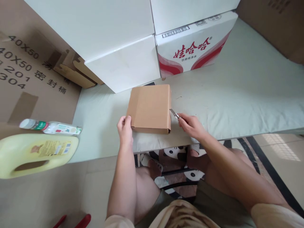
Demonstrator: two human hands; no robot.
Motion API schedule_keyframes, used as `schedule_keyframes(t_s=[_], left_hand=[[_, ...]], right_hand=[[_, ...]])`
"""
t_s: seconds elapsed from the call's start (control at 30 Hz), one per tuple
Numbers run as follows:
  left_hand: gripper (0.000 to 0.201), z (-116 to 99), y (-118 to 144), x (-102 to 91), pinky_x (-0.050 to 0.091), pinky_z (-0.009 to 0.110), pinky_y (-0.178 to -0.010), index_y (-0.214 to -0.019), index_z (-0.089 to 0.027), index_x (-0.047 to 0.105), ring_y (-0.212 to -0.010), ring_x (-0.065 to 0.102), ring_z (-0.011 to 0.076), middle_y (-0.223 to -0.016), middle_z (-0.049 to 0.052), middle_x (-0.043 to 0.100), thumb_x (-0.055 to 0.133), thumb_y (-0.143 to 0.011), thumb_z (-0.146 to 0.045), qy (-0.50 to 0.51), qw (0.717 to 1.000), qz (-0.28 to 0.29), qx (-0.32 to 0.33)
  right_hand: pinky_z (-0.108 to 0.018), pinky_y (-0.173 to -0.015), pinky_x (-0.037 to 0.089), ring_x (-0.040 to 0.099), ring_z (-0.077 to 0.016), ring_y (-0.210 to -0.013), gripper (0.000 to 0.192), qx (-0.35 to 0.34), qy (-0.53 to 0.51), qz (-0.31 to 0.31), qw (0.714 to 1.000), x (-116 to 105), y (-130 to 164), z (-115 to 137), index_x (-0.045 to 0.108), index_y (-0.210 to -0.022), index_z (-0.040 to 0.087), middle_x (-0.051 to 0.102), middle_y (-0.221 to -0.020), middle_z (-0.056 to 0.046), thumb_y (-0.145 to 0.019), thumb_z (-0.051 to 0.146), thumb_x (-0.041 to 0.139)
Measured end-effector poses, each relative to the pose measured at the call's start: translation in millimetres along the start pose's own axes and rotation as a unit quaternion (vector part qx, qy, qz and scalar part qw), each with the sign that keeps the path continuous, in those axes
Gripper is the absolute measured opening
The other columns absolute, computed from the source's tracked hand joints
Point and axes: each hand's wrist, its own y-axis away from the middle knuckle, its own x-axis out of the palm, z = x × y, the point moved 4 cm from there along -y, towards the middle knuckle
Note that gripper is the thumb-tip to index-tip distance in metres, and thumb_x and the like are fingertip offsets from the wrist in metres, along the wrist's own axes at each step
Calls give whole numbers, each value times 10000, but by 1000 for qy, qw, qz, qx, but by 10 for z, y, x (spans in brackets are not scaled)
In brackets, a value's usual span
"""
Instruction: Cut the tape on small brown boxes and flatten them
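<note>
A small flat brown cardboard box [149, 107] lies near the front edge of a pale green padded surface [237, 95]. My left hand [125, 129] rests against the box's near left corner, thumb on top. My right hand [190, 125] grips a small utility knife [174, 113]. The knife's metal blade points at the box's right side, touching or nearly touching it.
Large white boxes [106, 38] and a red-and-white printed carton [192, 44] stand right behind the small box. A brown cardboard sheet [23, 72] lies at left, with a small bottle [51, 127] and a yellow jug [35, 153]. My knees and a panda-print mat [175, 155] are below.
</note>
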Motion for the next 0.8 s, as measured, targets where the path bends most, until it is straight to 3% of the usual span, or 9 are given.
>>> schedule_keyframes(t_s=[0.23, 0.63, 0.8], left_hand=[[365, 9, 3, 7, 325, 219, -565, -668, -193, 523, -637, 432, 107, -666, -17, 503, 742, -621, -481, 7, 1000, 4, -5], [394, 36, -3, 10, 318, 220, -555, -687, -197, 511, -621, 433, 107, -663, -21, 502, 753, -638, -504, 6, 1000, 13, -4], [392, 50, -15, 10, 316, 225, -540, -676, -200, 506, -617, 428, 109, -657, -20, 486, 753, -660, -505, 10, 1000, 16, 4]], right_hand=[[-279, -595, 403, 514, -137, -541, 356, 4, 9, 22, 1000, 35, -1, -4, 637, -899, 189, 579, -613, 2, -973, 409, 367], [-292, -617, 390, 519, -153, -585, 360, 6, 35, 18, 999, 12, -15, -25, 657, -982, 189, 561, -639, 2, -963, 405, 370], [-283, -586, 380, 488, -141, -556, 345, -5, 19, 13, 1000, 19, -12, -14, 646, -914, 193, 540, -611, 11, -966, 399, 375]])
